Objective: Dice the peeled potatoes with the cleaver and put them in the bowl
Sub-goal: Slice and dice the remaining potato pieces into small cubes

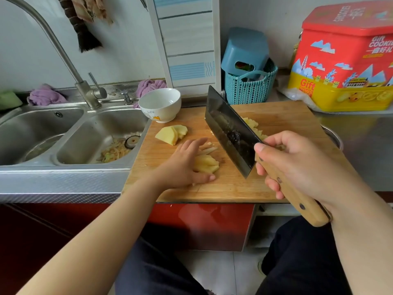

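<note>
A wooden cutting board [276, 116] lies on the counter. My left hand [182, 165] rests flat with straight fingers against a stack of potato slices [207, 163] near the board's middle; a few cut strips [209, 149] lie just beyond the fingers. My right hand [297, 162] grips the wooden handle of the cleaver [228, 132], whose dark blade is lifted and tilted above the board, right of the stack. Another fanned pile of slices [172, 134] lies at the board's far left. More cut potato [253, 125] shows behind the blade. A white bowl [160, 105] stands at the board's far left corner.
A double steel sink [70, 133] with peelings in its right basin sits left of the board, the tap [63, 52] above it. A teal basket [251, 86] and a red-yellow cookie tin [344, 58] stand behind. A metal pot rim [333, 136] peeks out at the board's right edge.
</note>
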`<state>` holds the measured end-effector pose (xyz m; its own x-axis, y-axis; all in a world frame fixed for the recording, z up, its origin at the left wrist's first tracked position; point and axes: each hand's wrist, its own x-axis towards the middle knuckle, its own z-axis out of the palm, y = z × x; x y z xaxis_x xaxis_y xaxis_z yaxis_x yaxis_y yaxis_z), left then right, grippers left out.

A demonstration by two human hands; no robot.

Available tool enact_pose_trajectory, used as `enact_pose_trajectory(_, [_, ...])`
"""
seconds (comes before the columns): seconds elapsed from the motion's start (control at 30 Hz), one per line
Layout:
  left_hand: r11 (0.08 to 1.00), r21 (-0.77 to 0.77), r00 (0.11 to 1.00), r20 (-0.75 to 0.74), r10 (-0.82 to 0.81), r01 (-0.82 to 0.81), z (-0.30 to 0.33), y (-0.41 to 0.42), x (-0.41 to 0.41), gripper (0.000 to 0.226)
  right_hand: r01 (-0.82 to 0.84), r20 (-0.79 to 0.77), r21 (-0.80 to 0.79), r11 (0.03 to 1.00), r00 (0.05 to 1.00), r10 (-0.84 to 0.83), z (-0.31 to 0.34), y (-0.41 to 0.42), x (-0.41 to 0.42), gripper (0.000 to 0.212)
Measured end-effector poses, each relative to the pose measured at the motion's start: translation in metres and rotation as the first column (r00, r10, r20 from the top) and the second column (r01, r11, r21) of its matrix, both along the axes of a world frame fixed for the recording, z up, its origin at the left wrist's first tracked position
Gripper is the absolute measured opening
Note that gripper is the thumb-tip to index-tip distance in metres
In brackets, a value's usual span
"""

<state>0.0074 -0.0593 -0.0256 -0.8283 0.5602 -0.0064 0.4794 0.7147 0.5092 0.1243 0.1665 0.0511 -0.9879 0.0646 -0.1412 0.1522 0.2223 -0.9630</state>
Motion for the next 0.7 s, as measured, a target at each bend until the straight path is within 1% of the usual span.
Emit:
enact_pose_trajectory(0.1, [0.995, 0.053, 0.991, -0.093, 0.095, -0.090, -0.008, 0.006, 0.002, 0.089, -0.004, -0.014, 0.015, 1.000, 1.000, 0.004, 0.001, -0.003, -0.003, 0.022])
enact_pose_trajectory(0.17, [0.986, 0.076, 0.978, -0.131, 0.161, -0.152, -0.011, 0.014, 0.004, 0.084, -0.002, -0.020, 0.016, 1.000, 1.000, 0.002, 0.000, -0.004, -0.004, 0.022])
enact_pose_trajectory(0.23, [0.972, 0.097, 0.960, -0.165, 0.226, -0.212, -0.012, 0.021, 0.006, 0.082, 0.001, -0.013, 0.015, 1.000, 1.000, -0.001, -0.001, -0.004, -0.004, 0.024])
enact_pose_trajectory(0.3, [0.966, 0.103, 0.952, -0.171, 0.253, -0.238, -0.012, 0.022, 0.007, 0.085, -0.001, 0.000, 0.019, 1.000, 1.000, 0.001, -0.003, -0.004, -0.005, 0.027])
enact_pose_trajectory(0.33, [0.968, 0.096, 0.960, -0.138, 0.242, -0.231, -0.011, 0.019, 0.007, 0.091, -0.004, 0.009, 0.024, 1.000, 1.000, 0.003, -0.004, -0.004, -0.005, 0.028])
enact_pose_trajectory(0.4, [0.983, 0.063, 0.984, -0.028, 0.173, -0.171, -0.009, 0.010, 0.011, 0.110, -0.012, 0.029, 0.036, 0.999, 1.000, 0.011, -0.007, -0.004, -0.006, 0.027])
enact_pose_trajectory(0.47, [0.994, 0.033, 0.994, 0.027, 0.103, -0.104, -0.007, 0.000, 0.015, 0.123, -0.023, 0.051, 0.048, 0.999, 0.999, 0.021, -0.009, -0.004, -0.007, 0.023])
enact_pose_trajectory(0.5, [0.995, 0.039, 0.995, 0.035, 0.092, -0.094, -0.007, -0.005, 0.017, 0.123, -0.028, 0.060, 0.056, 0.998, 0.998, 0.025, -0.010, -0.003, -0.008, 0.021])
enact_pose_trajectory(0.57, [0.989, 0.095, 0.994, 0.029, 0.107, -0.109, -0.009, -0.014, 0.017, 0.117, -0.039, 0.073, 0.081, 0.996, 0.997, 0.033, -0.008, -0.002, -0.010, 0.018])
enact_pose_trajectory(0.7, [0.982, 0.146, 0.992, -0.003, 0.125, -0.123, -0.010, -0.017, 0.015, 0.103, -0.088, 0.097, 0.142, 0.986, 0.992, 0.074, -0.004, -0.003, -0.016, 0.020])
